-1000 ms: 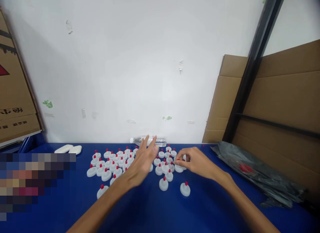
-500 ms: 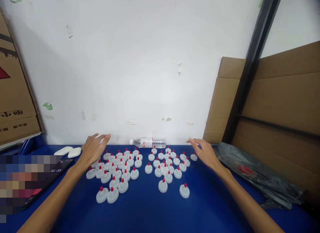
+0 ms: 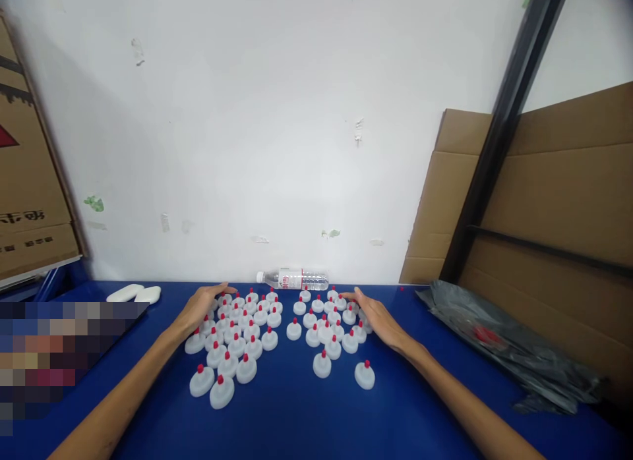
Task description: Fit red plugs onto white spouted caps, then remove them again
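Many white round caps with red tips stand on the blue tabletop in two loose clusters. Against the outer left side of the left cluster of caps (image 3: 236, 345) rests my left hand (image 3: 204, 307), palm inward and fingers stretched toward the back. My right hand (image 3: 376, 317) curves in the same way along the right edge of the other cluster of caps (image 3: 325, 332), partly hiding a few of them. Neither hand grips anything. Nearer the front, a lone cap (image 3: 364, 375) stands below my right hand.
A clear plastic bottle (image 3: 315, 279) lies along the white wall behind the caps. Two white oval objects (image 3: 125, 293) are at the left, beside a pixelated area. Grey plastic bags (image 3: 494, 341) and cardboard (image 3: 558, 203) flank the right side; a cardboard box (image 3: 34, 176) stands left.
Both hands have moved inward and come down to the outer sides of the two clusters. Some outer caps on both sides have shifted toward the middle.
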Demonstrator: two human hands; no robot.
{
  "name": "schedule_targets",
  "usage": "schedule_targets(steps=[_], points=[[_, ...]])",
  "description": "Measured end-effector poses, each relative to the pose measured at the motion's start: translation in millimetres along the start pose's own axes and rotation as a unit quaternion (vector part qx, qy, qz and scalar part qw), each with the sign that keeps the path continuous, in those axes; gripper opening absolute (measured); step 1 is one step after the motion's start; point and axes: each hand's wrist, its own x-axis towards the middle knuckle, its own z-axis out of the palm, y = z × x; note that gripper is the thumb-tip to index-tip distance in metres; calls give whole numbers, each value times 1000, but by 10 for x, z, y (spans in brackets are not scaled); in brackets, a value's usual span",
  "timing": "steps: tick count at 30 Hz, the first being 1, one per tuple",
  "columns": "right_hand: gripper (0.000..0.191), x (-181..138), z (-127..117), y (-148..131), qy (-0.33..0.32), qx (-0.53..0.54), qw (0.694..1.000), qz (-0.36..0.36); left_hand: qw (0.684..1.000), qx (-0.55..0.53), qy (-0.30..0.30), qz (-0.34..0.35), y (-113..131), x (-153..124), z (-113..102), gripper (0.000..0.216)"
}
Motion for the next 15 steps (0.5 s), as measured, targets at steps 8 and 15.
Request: schedule_targets(steps=[8, 15], points=[[59, -53, 202, -86, -38, 79, 996, -11, 972, -187, -123, 73, 223, -170, 346, 68], [65, 41, 153, 75, 34, 116, 993, -14, 962, -220, -144, 73, 138, -138, 480, 67]])
